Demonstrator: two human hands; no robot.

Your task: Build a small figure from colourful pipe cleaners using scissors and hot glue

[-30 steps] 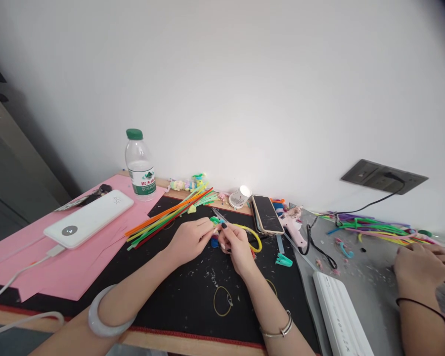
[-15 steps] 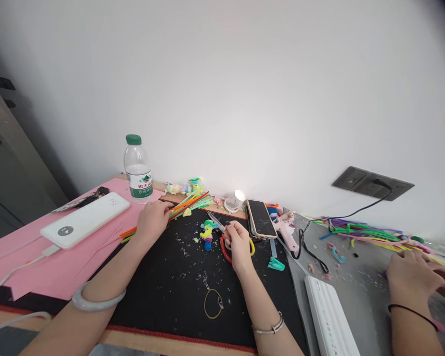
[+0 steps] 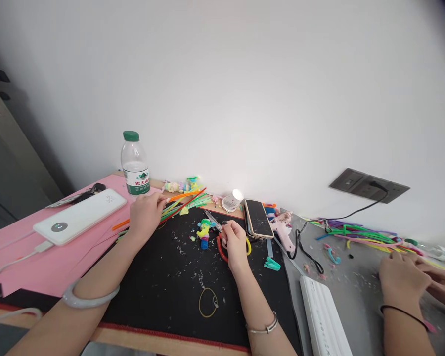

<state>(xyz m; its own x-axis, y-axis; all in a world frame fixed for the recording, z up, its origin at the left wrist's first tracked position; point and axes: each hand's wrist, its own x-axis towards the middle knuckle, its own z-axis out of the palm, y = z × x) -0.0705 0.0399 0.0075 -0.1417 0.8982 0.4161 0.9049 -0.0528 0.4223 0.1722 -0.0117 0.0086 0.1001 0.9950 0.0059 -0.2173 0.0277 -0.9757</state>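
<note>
My left hand [image 3: 146, 217] is closed round orange pipe cleaners [image 3: 183, 196], which stick out on both sides of it. Below and beside them lies a loose bunch of green, red and yellow pipe cleaners [image 3: 168, 213]. My right hand [image 3: 234, 242] is closed over the middle of a pair of scissors [image 3: 213, 220], whose red and yellow handles show on either side of it. The blades point up and left. Just left of the scissors, on a black mat [image 3: 159, 287], is a small yellow, green and blue pipe-cleaner figure [image 3: 204, 232].
A water bottle [image 3: 135, 168] and white power bank [image 3: 79, 217] are at left. A paper cup [image 3: 232, 200], phone [image 3: 258, 218] and pink glue gun [image 3: 284, 235] line the back. At right, another person's hands [image 3: 404, 277] work near more pipe cleaners [image 3: 371, 235].
My left hand has shifted slightly left and up, lifting the orange pipe cleaners from the bunch. My right hand stays on the scissors. The whole view has shifted slightly.
</note>
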